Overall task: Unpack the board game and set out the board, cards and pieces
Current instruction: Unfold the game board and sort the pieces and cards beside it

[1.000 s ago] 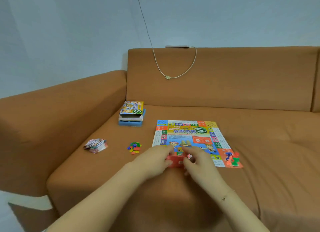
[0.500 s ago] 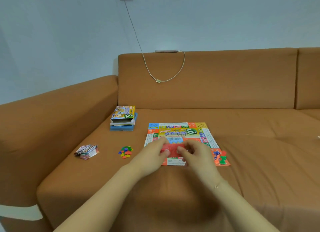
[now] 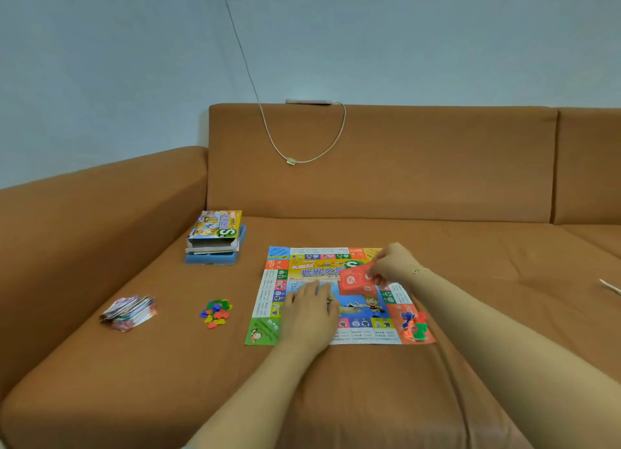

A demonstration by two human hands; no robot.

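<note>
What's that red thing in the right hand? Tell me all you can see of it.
The red cards look like a thin stack of paper cards, with white round marks on the face. The right hand pinches their right edge and holds them tilted just above the middle of the board. The left hand lies flat on the board beside them, apart from them.

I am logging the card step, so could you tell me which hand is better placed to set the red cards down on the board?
The right hand. It already grips the red cards above the board, while the left hand lies flat on the board, holding nothing.
</note>
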